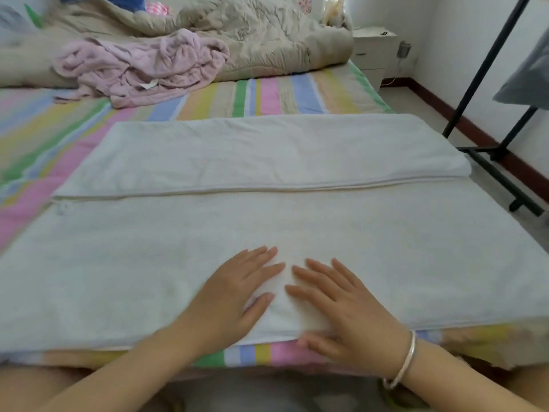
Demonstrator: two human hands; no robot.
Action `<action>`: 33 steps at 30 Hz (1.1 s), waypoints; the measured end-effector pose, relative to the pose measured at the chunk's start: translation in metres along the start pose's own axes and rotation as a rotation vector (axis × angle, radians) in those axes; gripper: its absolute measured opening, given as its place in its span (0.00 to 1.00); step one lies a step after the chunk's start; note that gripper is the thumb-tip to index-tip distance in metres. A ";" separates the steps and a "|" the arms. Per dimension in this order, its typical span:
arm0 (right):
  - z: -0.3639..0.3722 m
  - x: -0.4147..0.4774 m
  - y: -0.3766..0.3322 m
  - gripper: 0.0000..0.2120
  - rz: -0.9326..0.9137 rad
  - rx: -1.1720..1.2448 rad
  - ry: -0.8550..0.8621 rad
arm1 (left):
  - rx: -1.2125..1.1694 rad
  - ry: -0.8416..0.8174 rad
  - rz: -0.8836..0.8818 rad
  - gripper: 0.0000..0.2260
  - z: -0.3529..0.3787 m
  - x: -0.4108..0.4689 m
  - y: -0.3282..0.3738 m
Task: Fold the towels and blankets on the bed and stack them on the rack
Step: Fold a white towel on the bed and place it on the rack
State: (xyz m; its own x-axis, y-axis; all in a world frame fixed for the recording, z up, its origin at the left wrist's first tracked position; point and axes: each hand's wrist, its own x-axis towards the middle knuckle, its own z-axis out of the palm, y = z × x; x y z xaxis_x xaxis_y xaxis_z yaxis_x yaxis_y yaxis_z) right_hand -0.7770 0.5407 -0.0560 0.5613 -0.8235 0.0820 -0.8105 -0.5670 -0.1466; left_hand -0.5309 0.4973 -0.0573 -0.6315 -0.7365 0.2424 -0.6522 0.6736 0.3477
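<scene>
A large white blanket [267, 221] lies spread flat across the near part of the bed, with its far portion folded over along a hemmed edge. My left hand [234, 295] and my right hand [344, 307] rest side by side, palms down with straight fingers, on the blanket near its front edge. A crumpled pink towel [142, 66] lies on the bed farther back at the left. Behind it sits a rumpled beige quilt [252, 34]. The black metal rack [487, 114] stands on the floor at the right of the bed.
The bed has a pastel striped sheet [267, 96]. A white nightstand [374, 52] stands in the far right corner by the wall. A grey cloth [528, 75] hangs from the rack at the right edge. Bare floor lies between bed and rack.
</scene>
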 end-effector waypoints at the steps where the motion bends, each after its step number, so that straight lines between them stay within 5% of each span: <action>1: 0.002 -0.003 -0.005 0.31 -0.014 -0.036 -0.012 | 0.013 0.017 0.009 0.21 -0.001 -0.010 0.004; 8: -0.004 0.000 -0.021 0.14 -0.188 -0.099 0.191 | 0.196 0.114 0.124 0.21 0.000 -0.056 0.015; 14: -0.006 0.001 -0.014 0.17 -0.243 -0.220 0.205 | 0.191 0.148 0.088 0.14 -0.009 -0.051 0.012; 19: -0.044 0.026 -0.005 0.12 0.020 -0.151 0.236 | 0.106 0.136 -0.131 0.11 -0.038 -0.029 0.003; 22: -0.056 0.027 -0.004 0.06 0.171 -0.203 0.134 | 0.094 -0.023 -0.283 0.08 -0.058 -0.023 -0.006; 25: -0.070 0.032 -0.001 0.12 0.364 -0.235 0.177 | 0.076 -0.105 -0.444 0.04 -0.077 -0.009 -0.019; 29: -0.081 0.063 0.009 0.13 0.492 -0.267 0.398 | 0.341 0.073 -0.698 0.16 -0.094 0.020 -0.038; 33: -0.078 0.095 0.041 0.17 0.413 -0.335 0.680 | 0.533 0.350 -0.724 0.26 -0.103 0.032 -0.051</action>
State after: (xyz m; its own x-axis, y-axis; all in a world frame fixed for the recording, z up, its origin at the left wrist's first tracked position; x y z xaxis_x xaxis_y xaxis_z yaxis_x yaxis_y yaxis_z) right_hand -0.7701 0.4380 0.0231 0.0757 -0.7346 0.6742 -0.9943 -0.1068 -0.0047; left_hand -0.4749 0.4329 0.0261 0.1032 -0.9028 0.4174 -0.9937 -0.0752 0.0829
